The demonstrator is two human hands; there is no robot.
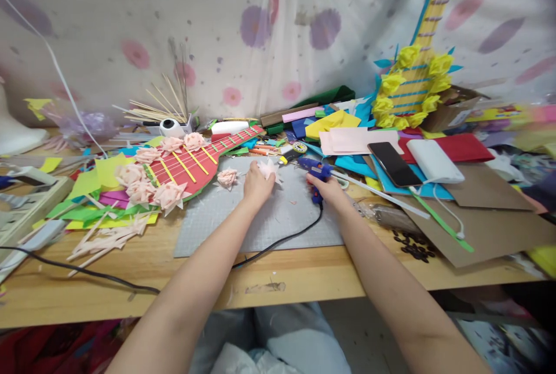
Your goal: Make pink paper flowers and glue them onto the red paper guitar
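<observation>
My left hand (257, 183) is closed on a pale pink paper flower (268, 170) over the grey cutting mat (208, 220). In my right hand (326, 187) is a blue hot glue gun (313, 169), its nozzle pointing left toward the flower and a long white glue stick (377, 191) out of its back. Nozzle and flower look apart. Another pink paper flower (227, 178) lies on the mat, left of my left hand. Beyond it rests a red paper guitar (186, 167) with yellow and white strips, and pink paper flowers (170, 195) along its lower left edge.
A yellow paper guitar (408, 93) with yellow flowers stands at the back right. A phone (394, 164), a white power bank (435, 161) and cardboard (482, 229) lie right. Pink paper strips (110, 238) lie left. The glue gun's black cord (282, 241) crosses the mat.
</observation>
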